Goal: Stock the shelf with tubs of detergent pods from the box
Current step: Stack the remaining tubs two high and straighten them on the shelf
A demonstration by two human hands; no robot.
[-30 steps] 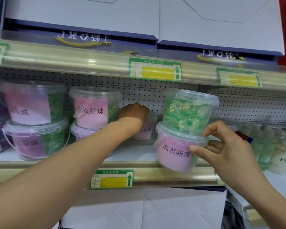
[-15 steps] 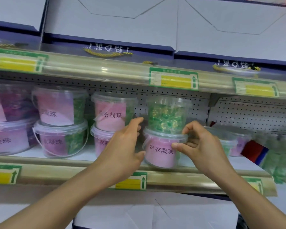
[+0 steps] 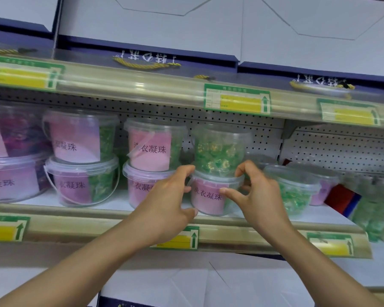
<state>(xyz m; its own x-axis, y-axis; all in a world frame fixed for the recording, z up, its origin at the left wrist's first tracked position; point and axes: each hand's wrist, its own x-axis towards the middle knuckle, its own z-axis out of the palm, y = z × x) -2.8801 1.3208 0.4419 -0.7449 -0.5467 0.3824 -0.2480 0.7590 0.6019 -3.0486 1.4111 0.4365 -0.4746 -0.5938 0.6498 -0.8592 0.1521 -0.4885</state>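
Left hand: the left hand (image 3: 167, 203) is placed against the left side of the lower tub (image 3: 208, 196), with the thumb under near the base and the fingers curled round the lid rim; the tub is grasped by it.
Right hand: the right hand (image 3: 256, 197) is set on the right side of the same tub, thumb across the pink label and fingers curled round the rim; the tub is grasped from this side too.
Lower tub: a clear tub with a pink label, stood upright at the front edge of the shelf (image 3: 124, 206), between the two hands.
Upper tub: a second clear tub (image 3: 220, 149) of green pods is stacked straight on the lid of the lower one; no label is turned to the camera.
Neighbouring stacks: just to the left a two-high stack of pink-labelled tubs (image 3: 151, 147) is seen, touching or nearly touching the held tub; further left another two-high stack (image 3: 80, 138) with pink labels and green pods.
Far left: larger purple tubs (image 3: 13, 176) are partly cut off by the frame edge.
Right side: a low tub of green pods (image 3: 295, 193) is stood behind the right hand; pale bottles (image 3: 372, 209) are blurred at the far right.
Shelf edge: green and yellow price tags (image 3: 236, 99) are fixed along the rails.
Backing: white perforated panel (image 3: 333, 149) behind the goods.
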